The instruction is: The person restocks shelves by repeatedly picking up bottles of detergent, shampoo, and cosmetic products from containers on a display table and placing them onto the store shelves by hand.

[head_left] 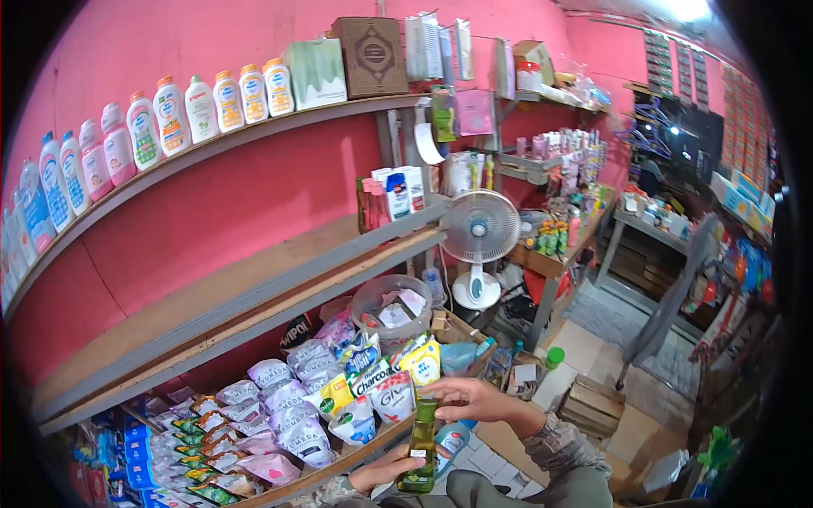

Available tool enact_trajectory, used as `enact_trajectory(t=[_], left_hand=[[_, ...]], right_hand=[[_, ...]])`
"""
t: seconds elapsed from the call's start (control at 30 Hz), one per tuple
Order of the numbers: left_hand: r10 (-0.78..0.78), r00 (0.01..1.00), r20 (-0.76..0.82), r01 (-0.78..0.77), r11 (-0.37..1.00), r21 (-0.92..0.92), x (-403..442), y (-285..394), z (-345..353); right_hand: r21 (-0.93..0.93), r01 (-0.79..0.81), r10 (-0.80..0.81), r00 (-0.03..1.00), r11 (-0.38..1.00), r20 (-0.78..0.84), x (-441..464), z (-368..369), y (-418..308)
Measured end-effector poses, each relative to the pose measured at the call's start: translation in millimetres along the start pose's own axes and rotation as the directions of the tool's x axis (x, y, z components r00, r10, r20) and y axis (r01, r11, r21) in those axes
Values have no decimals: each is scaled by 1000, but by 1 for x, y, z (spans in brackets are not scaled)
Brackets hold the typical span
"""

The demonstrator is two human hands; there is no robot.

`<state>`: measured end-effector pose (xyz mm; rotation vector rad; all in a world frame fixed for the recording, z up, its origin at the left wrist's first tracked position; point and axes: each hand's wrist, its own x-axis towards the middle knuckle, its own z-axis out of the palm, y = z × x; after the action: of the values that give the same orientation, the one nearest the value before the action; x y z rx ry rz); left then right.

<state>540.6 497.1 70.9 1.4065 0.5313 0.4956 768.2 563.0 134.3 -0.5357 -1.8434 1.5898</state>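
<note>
A green bottle stands nearly upright in front of my body, low in the view. My left hand is wrapped round its lower part, beside a small white label. At the top of the bottle, my right hand reaches over from the right with its fingers bent round the cap. Just left of the hands lie soft refill packs, among them a white and red pack and a white and green pack.
A wooden shelf with several bottles runs along the pink wall. Below it is a lower shelf. A fan stands beyond a clear tub. Cardboard lies on the floor at right.
</note>
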Motion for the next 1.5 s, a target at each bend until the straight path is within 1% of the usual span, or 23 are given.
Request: enact_trajectory(t=[0.1,0.23,0.27,0.4,0.5,0.57,0.63,0.67,0.7,0.77,0.8,0.83,0.9,0.93,0.97,1.03,1.1,1.17,1.23,1.27,1.37,1.4,1.5], left_hand=[[67,996,-57,-64,997,39,9,-9,-33],[130,986,-102,-134,990,-31,32,15,-65],[143,983,-115,-146,989,-16,36,22,-70],[176,979,-104,-162,979,125,61,54,-92],[280,954,-109,-249,940,234,81,28,-119],[385,890,-243,-374,923,92,87,15,-127],[457,830,-319,-439,889,129,90,23,-132],[534,756,-378,-460,845,273,93,30,-131],[548,683,-483,-477,835,274,98,32,-126],[437,556,-707,-464,869,173,108,23,-111],[446,442,-778,-430,867,253,115,28,-105],[452,358,-817,-323,881,346,118,20,-105],[448,245,-859,-213,890,403,121,17,-103],[465,209,-860,-251,876,412,124,33,-99],[273,284,-919,-267,943,198,121,50,-81],[230,181,-956,-330,930,161,130,56,-74],[219,147,-965,-360,920,154,133,32,-78],[215,46,-976,-359,915,184,139,29,-71],[148,-22,-989,-412,900,143,143,5,-71],[164,-48,-985,-368,914,170,142,0,-71],[227,-62,-972,-363,902,234,135,-7,-78],[193,-38,-980,-423,886,191,133,-4,-81],[45,45,-998,-407,913,23,123,17,-83]], right_hand=[[32,-152,144,974,988,177,48,-21,-22],[-125,-2,32,971,992,235,104,-45,-29],[-114,-78,106,960,990,260,112,-51,-37],[-342,-25,117,961,939,250,132,-67,-64],[-529,190,-49,962,827,268,135,-91,-103],[-484,186,-86,972,855,220,138,-120,-134],[-484,464,-428,884,742,190,150,-153,-154],[-452,525,-526,840,722,135,158,-169,-164],[-421,587,-616,784,692,80,167,-183,-175],[-430,695,-749,660,577,61,193,-211,-197],[-431,699,-762,646,571,36,207,-221,-205],[-431,704,-779,627,564,5,221,-230,-213],[-509,708,-822,569,490,0,255,-244,-220],[-585,695,-841,539,418,39,270,-250,-221],[-656,674,-855,512,340,82,286,-256,-221],[-747,622,-852,501,234,150,319,-264,-219],[-773,621,-851,469,129,235,353,-269,-213],[-798,583,-801,546,154,245,382,-272,-208],[-851,513,-748,606,108,270,411,-276,-200],[-875,477,-721,635,83,277,426,-279,-195],[-858,495,-640,705,136,305,468,-288,-170],[-869,470,-614,735,157,287,476,-285,-165],[-887,404,-485,835,224,258,490,-280,-154]])
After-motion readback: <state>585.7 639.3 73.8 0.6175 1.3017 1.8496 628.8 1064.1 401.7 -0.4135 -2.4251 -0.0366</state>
